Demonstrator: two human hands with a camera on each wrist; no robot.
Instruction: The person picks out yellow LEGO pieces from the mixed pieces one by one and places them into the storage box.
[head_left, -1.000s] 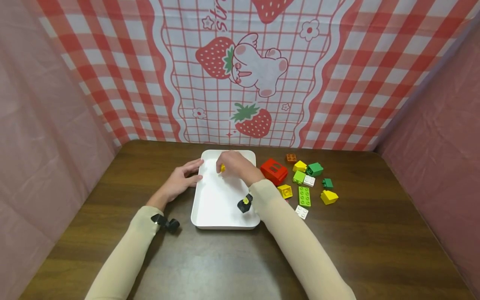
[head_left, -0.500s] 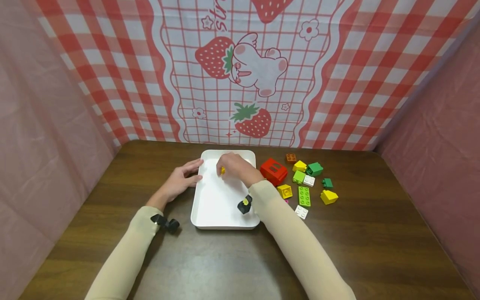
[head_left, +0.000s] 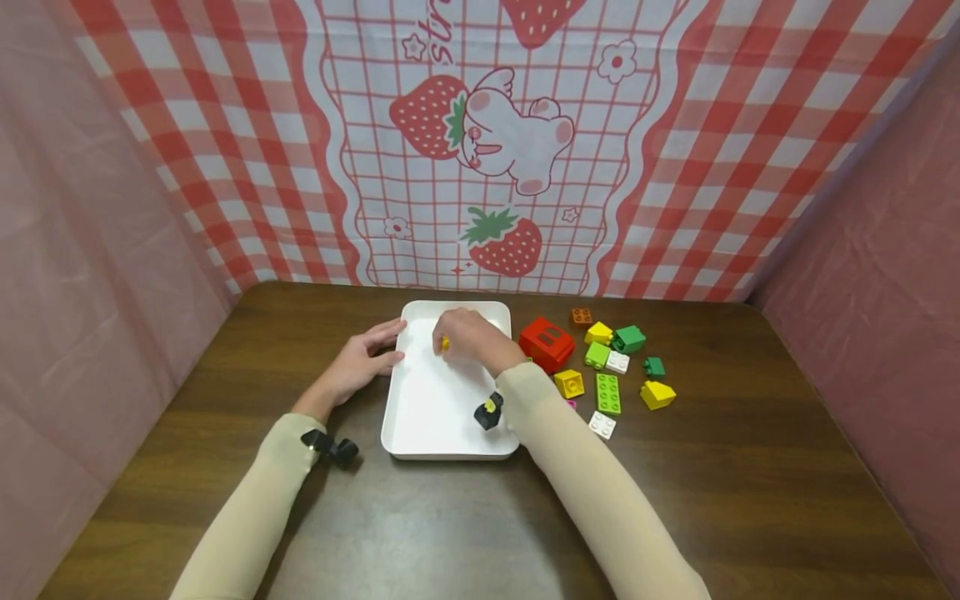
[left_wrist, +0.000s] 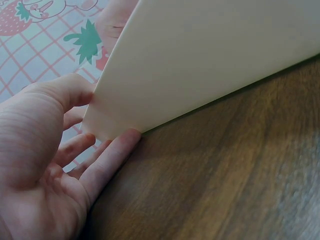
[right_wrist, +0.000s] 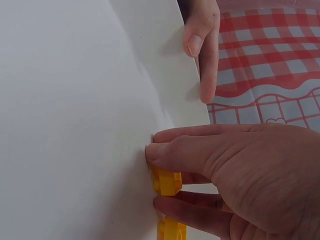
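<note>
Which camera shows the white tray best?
The head view: nearly the whole tray shows, though the right hand covers some. The left wrist view shows part of an outside wall; the right wrist view, part of its inside.

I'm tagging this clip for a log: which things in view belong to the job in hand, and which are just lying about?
Seem in the job:
white tray, touched by the left grip
yellow piece, held in the right grip

Lying untouched right of the tray, perhaps for later:
red block
green bricks
white bricks
other yellow bricks
brown brick
</note>
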